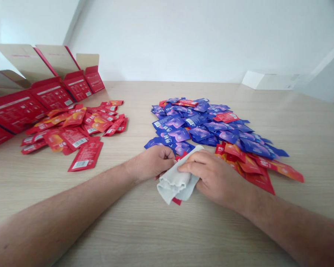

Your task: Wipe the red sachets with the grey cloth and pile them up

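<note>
1. Counts: two hands, one grey cloth, and five opened red cartons, the last cut off by the frame edge. The sachets lie in three heaps, too many and too overlapped to count exactly, with dozens in the largest.
2. The left hand [150, 163] is curled, its fingers closed against the near edge of the grey cloth [174, 183] and pinching it.
3. The right hand [217, 178] is half closed over the cloth, its fingers bent across the top and pressing the folded fabric toward the left hand.
4. Between the hands, a red sachet [177, 201] shows at the cloth's lower edge. Another red corner shows above the cloth, though whether it belongs to the same sachet cannot be told.
5. Just ahead of both hands lies a large heap of blue-and-purple sachets [200, 126]. Red-and-orange sachets [256, 167] lie beside the right hand, partly under the blue heap's edge.
6. Well left of the left hand, more red sachets [78, 126] lie loose on the counter [183, 237], just before the red cartons [44, 92].
</note>
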The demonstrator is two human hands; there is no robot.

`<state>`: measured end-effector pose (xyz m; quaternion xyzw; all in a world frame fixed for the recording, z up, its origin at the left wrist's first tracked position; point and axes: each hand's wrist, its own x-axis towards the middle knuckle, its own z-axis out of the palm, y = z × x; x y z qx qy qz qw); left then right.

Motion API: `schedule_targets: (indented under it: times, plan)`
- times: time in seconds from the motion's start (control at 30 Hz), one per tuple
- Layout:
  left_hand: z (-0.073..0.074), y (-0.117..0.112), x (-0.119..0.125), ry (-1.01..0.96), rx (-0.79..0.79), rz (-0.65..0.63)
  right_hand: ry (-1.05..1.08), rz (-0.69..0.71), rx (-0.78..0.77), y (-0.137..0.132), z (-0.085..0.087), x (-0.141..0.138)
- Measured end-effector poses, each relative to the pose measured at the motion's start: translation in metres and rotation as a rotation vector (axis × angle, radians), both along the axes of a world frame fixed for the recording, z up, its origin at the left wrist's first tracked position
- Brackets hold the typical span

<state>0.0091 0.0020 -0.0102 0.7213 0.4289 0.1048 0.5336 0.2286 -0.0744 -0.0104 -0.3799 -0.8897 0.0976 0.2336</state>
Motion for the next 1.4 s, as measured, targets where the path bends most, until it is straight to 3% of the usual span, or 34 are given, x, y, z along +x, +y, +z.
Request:
schedule_targets:
  times: [0.17, 0.33, 0.53, 0.73, 0.9, 1.1, 1.27, 1.4]
  plan:
    - [0.003, -0.0004, 0.0002, 0.044, -0.024, 0.013, -0.034, 0.188, -0.015, -0.0081, 0.0034, -0.0058]
    - [0.0039, -0.001, 0.0005, 0.008, -0.021, 0.006, -0.018, 0.017, -0.005, -0.0021, 0.0021, -0.0019]
    - [0.0035, -0.0007, 0.0002, 0.05, -0.013, 0.012, -0.027, 0.175, -0.008, -0.0078, 0.0031, -0.0049]
    - [0.0017, -0.0003, 0.0003, 0.005, 0.009, -0.002, -0.002, -0.001, 0.0, -0.0005, -0.0004, -0.0004]
    - [0.0028, -0.0006, 0.0004, 0.04, -0.02, 0.011, -0.024, 0.148, -0.038, -0.006, 0.0017, -0.0036]
    - [0.0023, -0.0004, 0.0006, 0.006, -0.004, 0.007, -0.001, 0.017, 0.006, -0.0003, 0.0006, 0.0003]
    - [0.0018, 0.0001, 0.0005, 0.056, -0.008, 0.004, -0.02, 0.14, -0.023, -0.0038, 0.0025, -0.0025]
    - [0.0018, -0.0004, 0.0003, 0.011, 0.005, 0.002, -0.012, 0.042, -0.016, -0.0027, 0.0013, -0.0015]
